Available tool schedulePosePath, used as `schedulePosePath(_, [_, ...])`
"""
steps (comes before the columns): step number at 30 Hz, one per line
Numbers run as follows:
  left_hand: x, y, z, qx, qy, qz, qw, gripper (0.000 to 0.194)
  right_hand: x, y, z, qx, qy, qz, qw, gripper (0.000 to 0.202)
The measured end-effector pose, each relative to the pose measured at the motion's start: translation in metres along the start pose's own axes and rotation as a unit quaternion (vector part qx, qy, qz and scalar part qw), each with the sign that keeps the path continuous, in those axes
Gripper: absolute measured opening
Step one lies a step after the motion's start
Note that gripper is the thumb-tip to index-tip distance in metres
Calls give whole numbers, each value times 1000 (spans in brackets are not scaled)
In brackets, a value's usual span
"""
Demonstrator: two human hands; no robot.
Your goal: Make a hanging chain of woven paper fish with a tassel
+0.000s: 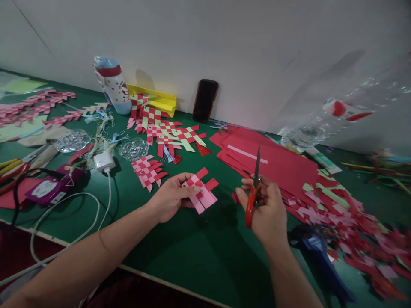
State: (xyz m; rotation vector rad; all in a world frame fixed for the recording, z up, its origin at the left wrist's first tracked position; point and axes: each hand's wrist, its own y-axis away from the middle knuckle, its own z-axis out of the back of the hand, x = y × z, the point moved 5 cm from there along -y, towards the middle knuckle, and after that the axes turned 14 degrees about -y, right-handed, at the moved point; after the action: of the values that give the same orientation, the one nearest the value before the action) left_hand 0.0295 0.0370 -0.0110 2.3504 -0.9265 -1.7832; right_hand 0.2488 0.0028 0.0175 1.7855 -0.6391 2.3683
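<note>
My left hand pinches a small woven paper fish of red and pink strips, its strip ends fanning out to the right. In my right hand are scissors with red handles, blades pointing up and away from the paper fish. A small red scrap shows by the right fingertips; whether they grip it I cannot tell. Just beyond my left hand lies another pink and red woven fish. Farther back, several woven fish are piled, some with tassels.
Red paper sheets and many paper scraps spread at the right, beside a blue-handled tool. Dishes of small beads, a white charger with its cable, and a purple box lie left. A phone leans on the wall.
</note>
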Motion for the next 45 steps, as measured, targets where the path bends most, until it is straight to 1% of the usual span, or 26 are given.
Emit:
schedulePosePath(3, [-5, 1, 4, -1, 26, -9, 1000, 41, 1, -3, 2, 0, 7, -3, 1000, 45])
schedulePosePath(5, [-7, 1, 7, -16, 32, -14, 999, 38, 2, -3, 2, 4, 17, -10, 1000, 45])
schedulePosePath(8, [-10, 0, 11, -35, 38, -27, 998, 31, 3, 0, 0, 29, 46, -22, 998, 48])
schedulePosePath(11, [-13, -1, 15, -63, 52, -50, 995, 27, 3, 4, -5, 71, 71, -25, 995, 46])
schedulePosePath(14, [-15, -1, 21, -94, 78, -65, 990, 26, 8, 7, -11, 120, 67, -18, 990, 44])
schedulePosePath(17, [-17, -2, 27, -117, 91, -69, 986, 32, 15, 11, -19, 189, 56, -32, 980, 41])
schedulePosePath(20, [-18, -2, 31, -133, 95, -86, 983, 42, 21, 17, -29, 258, 76, -55, 962, 36])
schedulePosePath(23, [-19, -2, 31, -135, 96, -98, 981, 46, 22, 20, -34, 288, 117, -46, 949, 35])
schedulePosePath(27, [-20, -1, 30, -144, 112, -108, 977, 39, 15, 19, -36, 290, 158, -44, 943, 35])
schedulePosePath(30, [-22, 0, 27, -132, 124, -118, 976, 33, 9, 18, -35, 280, 176, -54, 942, 36])
schedulePosePath(34, [-24, 2, 25, -125, 135, -123, 975, 32, 6, 18, -33, 270, 188, -63, 942, 38])
schedulePosePath(41, [-25, 2, 24, -144, 138, -112, 973, 32, 3, 17, -33, 256, 178, -59, 948, 38])
schedulePosePath(45, [-22, 0, 25, -128, 122, -120, 977, 33, 2, 17, -33, 256, 180, -53, 948, 39])
